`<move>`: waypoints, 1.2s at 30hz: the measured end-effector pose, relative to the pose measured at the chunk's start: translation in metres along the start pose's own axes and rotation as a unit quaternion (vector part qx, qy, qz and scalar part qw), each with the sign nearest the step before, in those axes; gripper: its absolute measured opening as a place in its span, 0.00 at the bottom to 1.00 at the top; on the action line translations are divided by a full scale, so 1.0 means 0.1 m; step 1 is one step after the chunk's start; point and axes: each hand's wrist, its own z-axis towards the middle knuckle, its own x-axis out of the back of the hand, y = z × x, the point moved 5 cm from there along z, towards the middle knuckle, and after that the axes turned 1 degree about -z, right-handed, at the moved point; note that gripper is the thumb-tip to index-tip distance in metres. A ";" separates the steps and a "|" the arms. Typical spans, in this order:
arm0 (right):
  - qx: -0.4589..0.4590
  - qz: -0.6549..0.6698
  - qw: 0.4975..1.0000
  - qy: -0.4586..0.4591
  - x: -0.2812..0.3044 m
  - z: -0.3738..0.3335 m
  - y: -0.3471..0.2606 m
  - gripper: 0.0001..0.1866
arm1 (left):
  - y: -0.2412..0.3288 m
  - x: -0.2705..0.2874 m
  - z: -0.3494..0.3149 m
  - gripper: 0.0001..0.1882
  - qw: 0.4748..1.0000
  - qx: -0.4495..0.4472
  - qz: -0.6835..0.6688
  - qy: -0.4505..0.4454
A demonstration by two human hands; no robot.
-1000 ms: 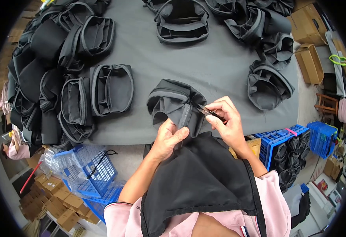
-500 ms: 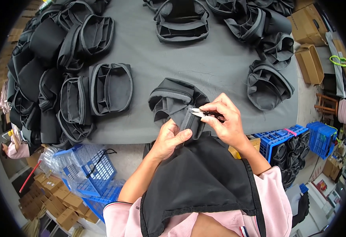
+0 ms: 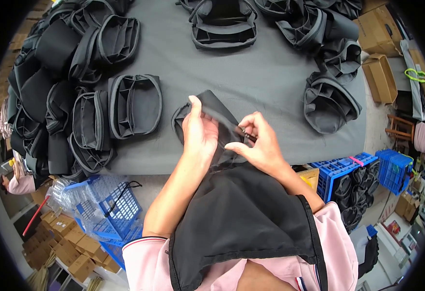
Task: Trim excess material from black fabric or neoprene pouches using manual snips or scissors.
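Observation:
On the grey table, close in front of me, a black fabric pouch [image 3: 216, 105] lies tilted, its dark side panel uppermost and partly smeared by motion. My left hand [image 3: 200, 133] rests against its left side, thumb raised and fingers extended along the fabric. At the pouch's right edge, my right hand [image 3: 261, 145] closes around small thread snips [image 3: 248, 136] with a dark handle; their blades are blurred and hard to make out. The pouch's lower end is partly hidden by my hands and by the black apron [image 3: 246, 213] across my front.
Several similar black pouches [image 3: 135, 106] crowd the table's left side. More pouches [image 3: 331, 104] sit at the right, and one open pouch [image 3: 223, 29] lies at the far middle. Blue plastic crates [image 3: 108, 203] stand below the table's near edge, with cardboard boxes [image 3: 74, 245] beyond.
The pouch has turned over, so its open zippered mouth no longer faces up. My left hand has moved up and opened from its pinch. My right hand has drawn the snips slightly back.

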 end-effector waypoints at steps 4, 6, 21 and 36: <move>-0.029 0.033 0.996 0.077 -0.07 0.08 0.33 0.15 | 0.04 -0.02 0.01 0.16 0.991 0.003 0.095 -0.095; -0.063 0.092 0.993 0.036 -0.01 0.20 0.39 0.13 | 0.00 0.08 0.03 0.16 0.935 0.019 0.333 -0.122; -0.171 0.261 0.946 0.088 0.01 0.23 0.62 0.12 | -0.12 0.02 0.27 0.16 0.867 0.044 0.483 -0.117; -0.047 -0.020 0.999 -0.004 -0.03 0.02 0.56 0.12 | -0.12 -0.01 0.22 0.14 0.873 0.038 0.477 -0.092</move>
